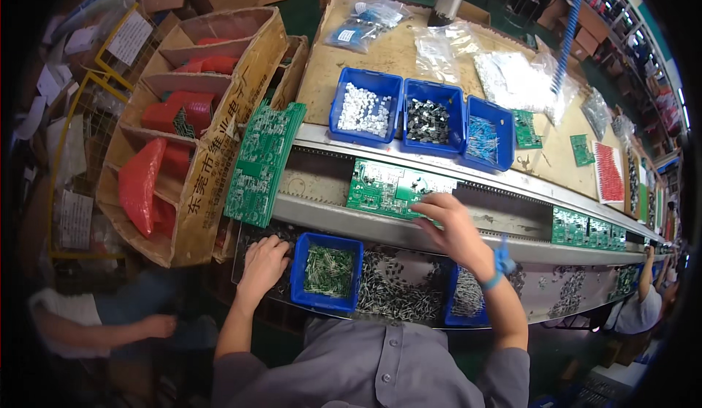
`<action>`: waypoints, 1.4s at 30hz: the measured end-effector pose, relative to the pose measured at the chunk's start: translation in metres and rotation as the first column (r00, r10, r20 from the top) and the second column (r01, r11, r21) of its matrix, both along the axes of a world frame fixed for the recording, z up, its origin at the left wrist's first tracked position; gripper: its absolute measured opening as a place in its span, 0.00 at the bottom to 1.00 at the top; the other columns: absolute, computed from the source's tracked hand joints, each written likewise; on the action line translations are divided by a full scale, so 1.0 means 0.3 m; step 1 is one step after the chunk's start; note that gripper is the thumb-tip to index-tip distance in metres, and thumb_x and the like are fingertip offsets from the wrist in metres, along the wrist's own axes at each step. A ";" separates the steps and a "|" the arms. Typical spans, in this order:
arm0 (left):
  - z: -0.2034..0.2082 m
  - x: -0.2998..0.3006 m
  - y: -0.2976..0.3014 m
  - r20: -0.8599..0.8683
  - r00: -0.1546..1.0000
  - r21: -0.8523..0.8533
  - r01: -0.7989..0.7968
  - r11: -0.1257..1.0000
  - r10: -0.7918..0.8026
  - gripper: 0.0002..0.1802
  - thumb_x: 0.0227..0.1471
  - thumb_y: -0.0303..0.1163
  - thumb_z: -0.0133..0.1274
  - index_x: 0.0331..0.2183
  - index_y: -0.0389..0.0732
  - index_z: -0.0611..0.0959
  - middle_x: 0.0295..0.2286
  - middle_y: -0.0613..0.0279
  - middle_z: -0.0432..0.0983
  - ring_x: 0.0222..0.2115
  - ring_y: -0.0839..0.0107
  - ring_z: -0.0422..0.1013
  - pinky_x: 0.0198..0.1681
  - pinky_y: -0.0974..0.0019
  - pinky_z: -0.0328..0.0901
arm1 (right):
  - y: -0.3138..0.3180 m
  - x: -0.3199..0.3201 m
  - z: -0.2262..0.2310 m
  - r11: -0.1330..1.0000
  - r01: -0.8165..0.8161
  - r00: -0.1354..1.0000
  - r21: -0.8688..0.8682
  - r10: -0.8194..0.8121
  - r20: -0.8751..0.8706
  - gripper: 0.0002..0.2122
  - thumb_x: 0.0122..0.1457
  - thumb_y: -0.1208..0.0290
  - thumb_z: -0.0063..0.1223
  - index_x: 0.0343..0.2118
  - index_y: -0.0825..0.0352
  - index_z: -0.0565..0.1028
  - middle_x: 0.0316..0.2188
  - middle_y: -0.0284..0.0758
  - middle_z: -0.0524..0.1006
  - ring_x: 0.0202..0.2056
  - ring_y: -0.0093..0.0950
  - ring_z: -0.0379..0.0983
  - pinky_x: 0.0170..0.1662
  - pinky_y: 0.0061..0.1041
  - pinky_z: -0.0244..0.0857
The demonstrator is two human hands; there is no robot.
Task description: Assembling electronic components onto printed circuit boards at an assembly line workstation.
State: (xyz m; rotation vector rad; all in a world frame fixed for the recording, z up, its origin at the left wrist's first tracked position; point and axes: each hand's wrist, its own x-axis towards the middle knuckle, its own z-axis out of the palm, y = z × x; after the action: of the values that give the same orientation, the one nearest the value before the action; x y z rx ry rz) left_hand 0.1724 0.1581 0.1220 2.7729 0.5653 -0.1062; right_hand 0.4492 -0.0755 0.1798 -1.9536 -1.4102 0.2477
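Observation:
My right hand [459, 234] is over the right part of a green circuit board [387, 187] lying in the conveyor rail. Its thumb and fingers are bent toward each other at the board; anything between them is too small to make out. A blue band circles that wrist. At the near left, my left hand [263, 263] rests on the tray edge among small dark parts, its bent fingers slightly apart and nothing visible in them. Beside it stands a blue bin [295, 291] of green-bodied, wire-legged components [329, 270]. Loose dark components [398, 284] cover the tray further right.
Beyond the rail stand blue bins of white connectors [363, 110], dark parts [428, 121] and blue-white components [482, 139]. Stacked green boards [259, 163] lean by a partitioned cardboard box [219, 134]. Another blue bin [468, 295] sits below my right forearm. Other people [640, 309] are nearby.

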 end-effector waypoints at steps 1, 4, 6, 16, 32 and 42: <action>0.003 -0.003 0.003 -0.016 0.999 0.022 0.031 0.999 -0.031 0.12 0.37 0.27 0.60 0.30 0.41 0.79 0.29 0.61 0.71 0.34 0.60 0.69 0.36 0.56 0.63 | -0.065 -0.002 0.034 0.998 0.063 0.998 0.001 -0.063 -0.002 0.09 0.49 0.77 0.56 0.35 0.69 0.77 0.32 0.41 0.74 0.35 0.40 0.71 0.38 0.33 0.66; -0.012 -0.016 0.008 0.047 0.999 0.009 0.017 1.000 -0.018 0.10 0.38 0.27 0.59 0.29 0.41 0.80 0.28 0.61 0.71 0.33 0.61 0.70 0.35 0.57 0.63 | -0.300 -0.024 0.097 0.903 0.425 0.903 -0.057 -0.428 -0.042 0.10 0.50 0.79 0.55 0.36 0.71 0.76 0.33 0.42 0.76 0.35 0.36 0.74 0.39 0.27 0.66; -0.024 -0.012 0.015 0.099 0.995 -0.009 0.013 1.000 -0.012 0.09 0.38 0.26 0.58 0.28 0.41 0.80 0.27 0.61 0.71 0.33 0.61 0.70 0.35 0.58 0.64 | -0.480 -0.047 0.085 0.742 0.670 0.741 -0.009 -0.669 -0.060 0.07 0.52 0.82 0.52 0.35 0.73 0.76 0.29 0.38 0.76 0.30 0.26 0.73 0.34 0.22 0.65; -0.049 -0.040 -0.009 0.393 0.855 -0.205 -0.277 0.939 0.338 0.02 0.46 0.20 0.53 0.28 0.33 0.78 0.27 0.52 0.76 0.28 0.56 0.73 0.32 0.63 0.67 | -0.833 -0.300 -0.283 0.369 0.880 0.450 -0.298 -0.847 0.281 0.12 0.53 0.77 0.52 0.41 0.71 0.75 0.43 0.46 0.71 0.44 0.43 0.67 0.49 0.34 0.61; 0.121 0.412 -0.115 0.405 0.905 -0.580 0.146 0.801 0.129 0.05 0.44 0.22 0.57 0.29 0.38 0.81 0.26 0.67 0.75 0.25 0.80 0.67 0.28 0.75 0.60 | -0.859 -0.274 -0.269 0.367 0.881 0.449 -0.298 -0.846 0.287 0.16 0.49 0.84 0.50 0.44 0.71 0.72 0.44 0.47 0.70 0.46 0.46 0.66 0.50 0.35 0.61; 0.000 0.600 -0.137 0.459 0.879 -0.434 0.347 0.831 -0.127 0.04 0.43 0.26 0.57 0.27 0.38 0.80 0.27 0.60 0.77 0.34 0.62 0.69 0.40 0.62 0.63 | -0.854 -0.259 -0.232 0.352 0.868 0.437 -0.350 -0.876 0.204 0.06 0.46 0.85 0.52 0.29 0.71 0.74 0.30 0.44 0.70 0.33 0.44 0.69 0.37 0.35 0.63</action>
State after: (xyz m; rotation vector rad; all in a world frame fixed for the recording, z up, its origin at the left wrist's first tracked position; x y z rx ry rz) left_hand 0.3524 0.1171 0.1219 2.2311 0.0479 0.2437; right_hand 0.3714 -0.3317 0.1102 -2.7598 -0.0685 0.0323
